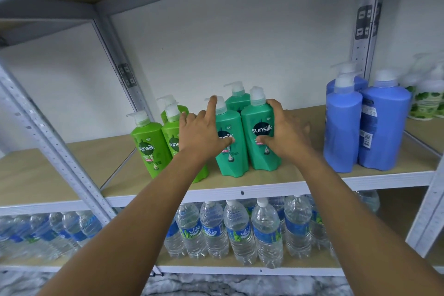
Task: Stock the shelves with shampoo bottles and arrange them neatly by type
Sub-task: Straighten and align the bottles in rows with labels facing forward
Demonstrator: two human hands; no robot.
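Right hand (286, 131) grips front-right teal bottle (260, 137) from its right side; bottle upright, long axis vertical, mid-shelf (276, 184). Left hand (204, 132) rests on neighbouring teal bottle (229, 151), fingers spread, forefinger at pump. Count: teal three, light green bottles (149, 144) three, blue bottles (365, 127) three visible.

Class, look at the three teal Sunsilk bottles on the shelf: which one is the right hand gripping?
The front-right teal Sunsilk bottle. The right hand wraps its side; the left hand touches the front-left teal bottle, and the back teal bottle is untouched.
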